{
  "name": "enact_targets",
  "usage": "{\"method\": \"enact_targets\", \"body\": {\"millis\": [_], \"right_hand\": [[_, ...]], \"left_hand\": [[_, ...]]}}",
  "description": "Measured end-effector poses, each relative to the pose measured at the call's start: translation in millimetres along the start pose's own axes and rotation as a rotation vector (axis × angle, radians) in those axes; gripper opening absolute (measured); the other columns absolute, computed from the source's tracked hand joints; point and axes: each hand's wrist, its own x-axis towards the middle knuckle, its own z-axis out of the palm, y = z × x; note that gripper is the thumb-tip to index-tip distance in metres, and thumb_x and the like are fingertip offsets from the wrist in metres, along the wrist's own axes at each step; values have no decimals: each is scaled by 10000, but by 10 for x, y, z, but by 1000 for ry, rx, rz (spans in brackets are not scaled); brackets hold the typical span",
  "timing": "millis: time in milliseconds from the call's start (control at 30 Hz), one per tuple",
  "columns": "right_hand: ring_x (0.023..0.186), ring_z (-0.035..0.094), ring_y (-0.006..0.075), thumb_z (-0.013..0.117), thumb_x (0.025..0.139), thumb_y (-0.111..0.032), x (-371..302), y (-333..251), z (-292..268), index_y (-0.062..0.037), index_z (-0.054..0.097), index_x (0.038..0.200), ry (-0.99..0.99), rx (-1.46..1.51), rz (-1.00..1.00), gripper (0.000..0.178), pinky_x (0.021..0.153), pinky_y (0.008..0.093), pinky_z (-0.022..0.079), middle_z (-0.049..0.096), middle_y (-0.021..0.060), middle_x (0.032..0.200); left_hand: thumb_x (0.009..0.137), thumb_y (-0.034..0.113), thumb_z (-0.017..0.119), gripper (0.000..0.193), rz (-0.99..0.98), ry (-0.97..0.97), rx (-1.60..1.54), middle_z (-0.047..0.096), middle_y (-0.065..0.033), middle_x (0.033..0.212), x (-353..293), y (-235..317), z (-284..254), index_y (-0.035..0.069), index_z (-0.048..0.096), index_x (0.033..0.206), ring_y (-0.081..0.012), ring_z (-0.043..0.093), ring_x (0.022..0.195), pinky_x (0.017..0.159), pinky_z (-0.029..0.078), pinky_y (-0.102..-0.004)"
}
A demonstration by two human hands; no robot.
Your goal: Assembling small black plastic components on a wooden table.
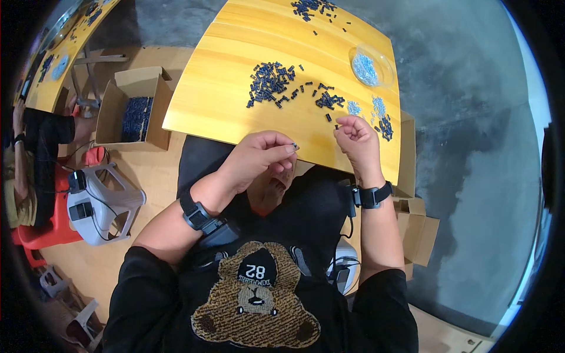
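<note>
My left hand (265,154) is held at the table's near edge, thumb and forefinger pinching a small dark piece (295,146). To its right, my right hand (358,144) pinches another small black piece (336,127) just over the tabletop. Beyond that hand lies a small cluster of black cylindrical pieces (329,100), with one loose black piece (328,117) nearest the fingertips. Small clear-blue pieces (353,107) sit beside them, and more pale pieces (378,107) lie further right, next to another little group of black pieces (385,127).
A big pile of black pieces (271,82) spreads over the yellow wooden table (235,35). At the far right stands a clear round dish (385,70) of pale blue pieces. On the floor to the left are an open cardboard box (159,129), a grey stool (97,203) and a seated person (47,141).
</note>
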Motion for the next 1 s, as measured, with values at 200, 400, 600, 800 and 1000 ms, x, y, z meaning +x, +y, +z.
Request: {"method": "enact_targets", "body": {"millis": [200, 400, 600, 800, 1000], "right_hand": [[626, 495, 18, 624, 802, -20, -273, -37, 88, 19, 603, 1035, -89, 103, 80, 237, 544, 148, 400, 562, -31, 748], [619, 516, 30, 640, 800, -27, -418, -149, 113, 11, 609, 986, -170, 270, 116, 192, 538, 157, 420, 589, -7, 767], [606, 567, 60, 654, 815, -51, -557, -261, 160, 6, 607, 940, -219, 371, 123, 146, 535, 175, 458, 630, 41, 763], [568, 561, 61, 663, 814, -61, -652, -312, 214, -1, 612, 896, -193, 362, 84, 114, 509, 176, 453, 629, 33, 725], [542, 538, 50, 683, 802, -75, -726, -342, 259, -10, 623, 856, -167, 352, 35, 104, 485, 169, 432, 625, 23, 705]], "left_hand": [[869, 188, 624, 194, 81, -22, 57, 647, -30, 846, -57, -96, 120, 28, 622, 978, -86, 598, 732, 658, 475, -205], [870, 160, 619, 175, 108, -10, 95, 645, -36, 829, -158, -110, 184, 21, 624, 975, -87, 598, 728, 646, 471, -205], [871, 139, 614, 159, 164, 16, 159, 640, -30, 792, -251, -92, 244, 10, 627, 965, -81, 594, 673, 624, 473, -197], [862, 108, 622, 142, 162, 23, 151, 642, -32, 789, -292, -109, 333, 6, 629, 961, -80, 594, 673, 624, 481, -197], [855, 96, 630, 142, 204, 3, 145, 640, -32, 804, -348, -102, 376, 0, 632, 958, -77, 585, 674, 628, 480, -201]]}}
